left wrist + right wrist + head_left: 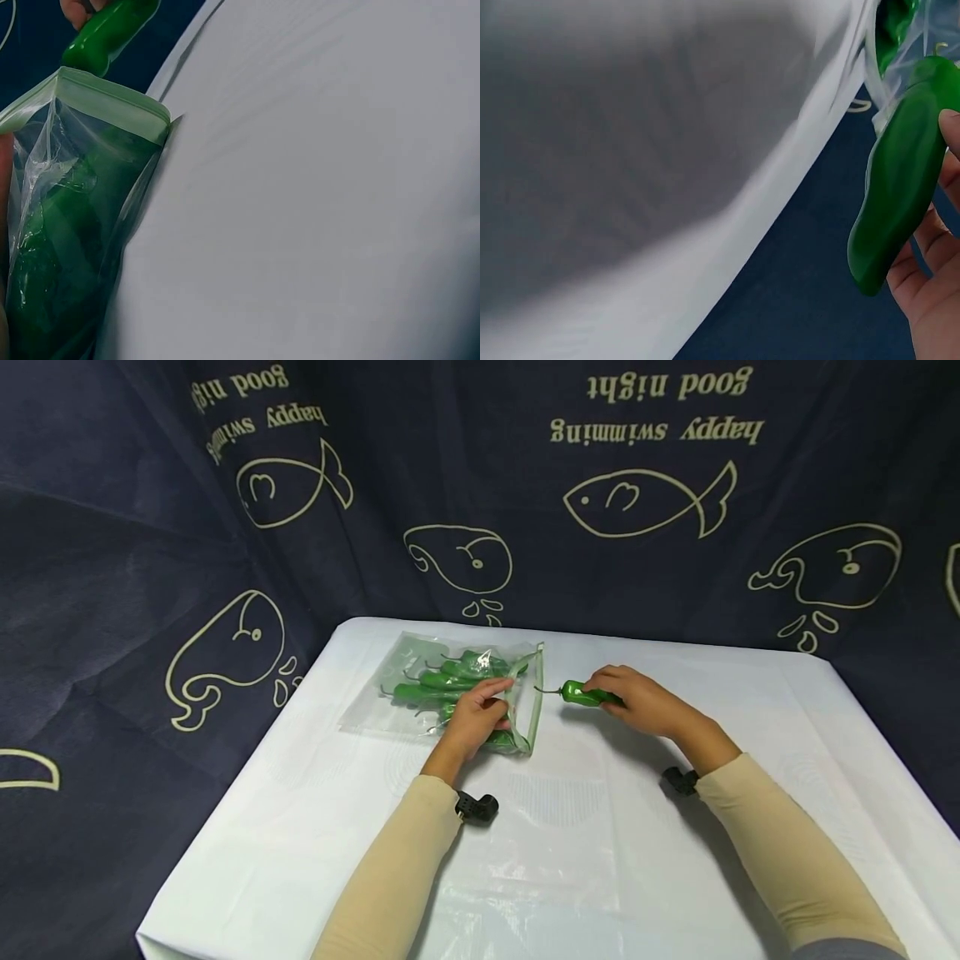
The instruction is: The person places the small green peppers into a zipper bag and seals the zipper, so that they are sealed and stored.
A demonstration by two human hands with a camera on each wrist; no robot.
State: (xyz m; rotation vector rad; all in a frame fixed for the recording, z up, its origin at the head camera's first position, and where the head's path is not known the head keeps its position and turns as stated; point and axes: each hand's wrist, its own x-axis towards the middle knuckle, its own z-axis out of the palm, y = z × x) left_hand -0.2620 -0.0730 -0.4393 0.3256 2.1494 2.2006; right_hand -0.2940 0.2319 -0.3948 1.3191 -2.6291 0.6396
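Note:
A clear zip bag [363,714] with a pale green seal strip lies toward the back left, several green peppers [423,693] inside it. My left hand [471,720] grips the bag near its mouth, which gapes toward the right. Off to the right of that mouth, my right hand [641,700] holds another green pepper [576,692] by its lower end, the thin stem pointing left at the bag. The right wrist view shows this long, glossy pepper [904,169] between thumb and fingers. In the left wrist view the seal strip [112,109] stands raised, with the held pepper [112,34] just beyond it.
Under everything is a table with a white cloth [300,827]. A flat transparent sheet [547,860] lies at the front middle. Dark blue curtains [450,460] with fish and whale drawings hang behind and to the sides. Each wrist wears a small black camera [477,808].

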